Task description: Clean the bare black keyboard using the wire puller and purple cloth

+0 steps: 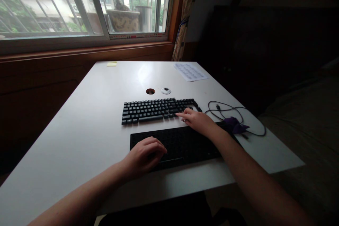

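Note:
A black keyboard base point(182, 144) lies near the table's front edge, its surface dark and keycaps not discernible on it. Behind it, black keycaps point(150, 107) are set out in rows like a keyboard, with white tabletop showing between some at the right. My left hand point(148, 152) is over the base's left part, fingers curled in; whatever they hold, if anything, is hidden. At the right part of the rows is my right hand point(197, 122), index finger stretched out to a keycap near the bottom row, the other fingers partly bent. No held object shows in it.
A dark cable point(239, 108) with a purple tie point(234, 125) loops on the right of the white table point(79, 130). Farther back are a round hole point(150, 91), a white ring-shaped cover point(166, 91), printed paper point(190, 72) and a yellow sticky note point(111, 64).

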Demonstrator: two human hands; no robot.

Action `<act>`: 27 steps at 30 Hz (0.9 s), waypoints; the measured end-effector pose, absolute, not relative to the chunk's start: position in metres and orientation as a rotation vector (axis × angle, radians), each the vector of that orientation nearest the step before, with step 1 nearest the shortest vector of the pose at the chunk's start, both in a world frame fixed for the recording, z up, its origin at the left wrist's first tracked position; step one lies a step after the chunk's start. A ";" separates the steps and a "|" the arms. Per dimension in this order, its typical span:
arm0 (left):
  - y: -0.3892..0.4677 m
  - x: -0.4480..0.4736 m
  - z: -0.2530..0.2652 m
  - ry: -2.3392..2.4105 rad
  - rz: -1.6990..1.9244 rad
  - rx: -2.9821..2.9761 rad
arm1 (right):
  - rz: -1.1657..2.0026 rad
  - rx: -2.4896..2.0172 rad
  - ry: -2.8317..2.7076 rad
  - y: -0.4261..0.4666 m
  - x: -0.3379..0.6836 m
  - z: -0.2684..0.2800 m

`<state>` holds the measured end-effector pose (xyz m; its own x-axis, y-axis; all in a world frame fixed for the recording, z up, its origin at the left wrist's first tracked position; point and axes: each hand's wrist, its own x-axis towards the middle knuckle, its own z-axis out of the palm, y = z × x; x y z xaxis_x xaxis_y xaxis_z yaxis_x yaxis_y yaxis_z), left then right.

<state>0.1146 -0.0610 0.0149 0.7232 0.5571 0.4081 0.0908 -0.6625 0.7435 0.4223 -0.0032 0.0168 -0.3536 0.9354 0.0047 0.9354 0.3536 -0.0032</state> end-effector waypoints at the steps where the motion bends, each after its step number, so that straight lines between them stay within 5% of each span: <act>1: -0.061 0.115 0.015 0.488 0.825 2.198 | 0.002 -1.783 -2.578 -0.003 0.422 0.017; 27: -0.060 0.114 0.012 0.488 0.811 2.210 | -0.065 -1.805 -2.618 -0.005 0.396 0.022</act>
<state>0.1144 -0.0599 0.0122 0.7302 0.5515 0.4033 0.0980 -0.6688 0.7370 0.3956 -0.0052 0.0220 -0.3554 0.9347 -0.0093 0.9330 0.3554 0.0559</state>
